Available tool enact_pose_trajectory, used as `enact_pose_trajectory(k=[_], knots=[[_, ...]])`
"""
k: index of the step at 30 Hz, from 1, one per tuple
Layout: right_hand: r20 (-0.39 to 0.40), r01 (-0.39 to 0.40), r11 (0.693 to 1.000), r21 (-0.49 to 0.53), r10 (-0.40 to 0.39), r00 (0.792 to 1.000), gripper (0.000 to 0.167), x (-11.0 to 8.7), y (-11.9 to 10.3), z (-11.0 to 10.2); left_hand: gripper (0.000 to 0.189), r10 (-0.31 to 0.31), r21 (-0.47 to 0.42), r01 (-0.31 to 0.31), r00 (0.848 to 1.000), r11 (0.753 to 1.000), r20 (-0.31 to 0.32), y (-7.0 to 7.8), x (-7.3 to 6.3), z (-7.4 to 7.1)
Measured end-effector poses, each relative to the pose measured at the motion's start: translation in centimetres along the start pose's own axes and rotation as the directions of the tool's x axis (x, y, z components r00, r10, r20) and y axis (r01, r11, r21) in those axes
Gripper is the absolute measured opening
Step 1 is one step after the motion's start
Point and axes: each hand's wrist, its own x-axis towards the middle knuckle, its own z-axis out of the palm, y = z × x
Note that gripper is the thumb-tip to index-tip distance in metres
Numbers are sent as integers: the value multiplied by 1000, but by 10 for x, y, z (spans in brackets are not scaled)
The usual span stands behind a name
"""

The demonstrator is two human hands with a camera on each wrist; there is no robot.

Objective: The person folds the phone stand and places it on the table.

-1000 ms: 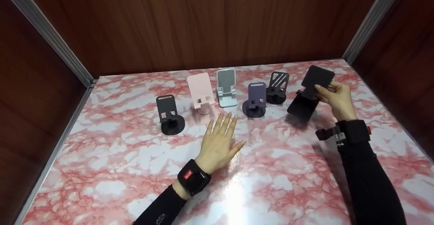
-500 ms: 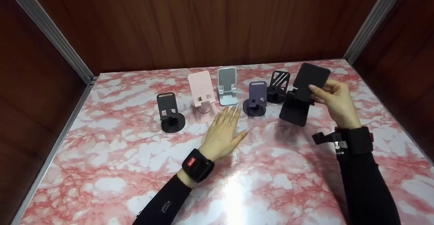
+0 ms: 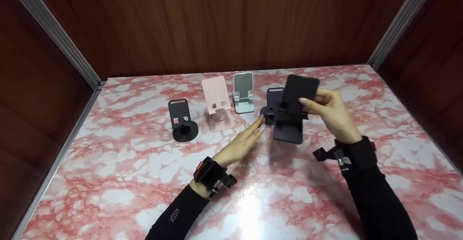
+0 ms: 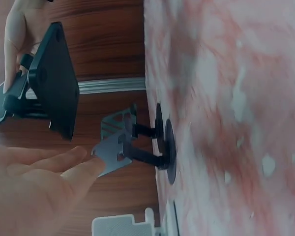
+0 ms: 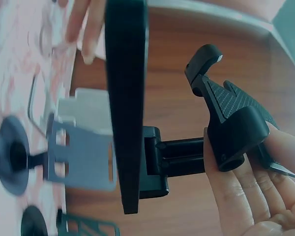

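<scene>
My right hand (image 3: 331,113) pinches the upper plate of a black phone stand (image 3: 299,88) between thumb and fingers, holding it up off the table. Its rectangular base plate (image 5: 126,98) hangs at the bottom, and a hinged arm joins the two in the right wrist view. My left hand (image 3: 238,147) holds nothing; its fingers are straight and point at the round base of a purple phone stand (image 3: 274,97). In the head view, the lifted stand overlaps the right side of the purple one. A smaller phone stand with slanted slots (image 4: 119,120) is hidden there but shows in the left wrist view.
To the left stand a dark phone stand with a round base (image 3: 185,130), a pink phone stand (image 3: 216,91) and a white-and-grey phone stand (image 3: 243,84). They rest on a red-and-white marbled table (image 3: 119,167). Brown wood-grain panels (image 3: 231,26) enclose the back and sides.
My right hand has carried the black phone stand leftward from the right side to in front of the purple one. My left hand has turned onto its edge, fingertips shifted right toward the purple stand.
</scene>
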Motion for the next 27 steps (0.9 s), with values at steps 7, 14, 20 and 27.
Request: enact_pose_trajectory(k=[7,14,20,27], knots=[[63,30,998,-54,-27,998,17,2,3,26,58,15,-432,-8,1000,902,12,-4,5,3],[73,-2,994,-112,10,997,25,1,9,42,52,-22,-543,4,999,840,-26,-8,5,3],[89,43,989,-144,-31,996,26,2,12,46,49,-63,-602,28,997,798,-36,-10,5,5],[4,74,977,-198,-75,997,38,5,15,41,46,-61,-628,40,998,778,-13,-5,4,8]])
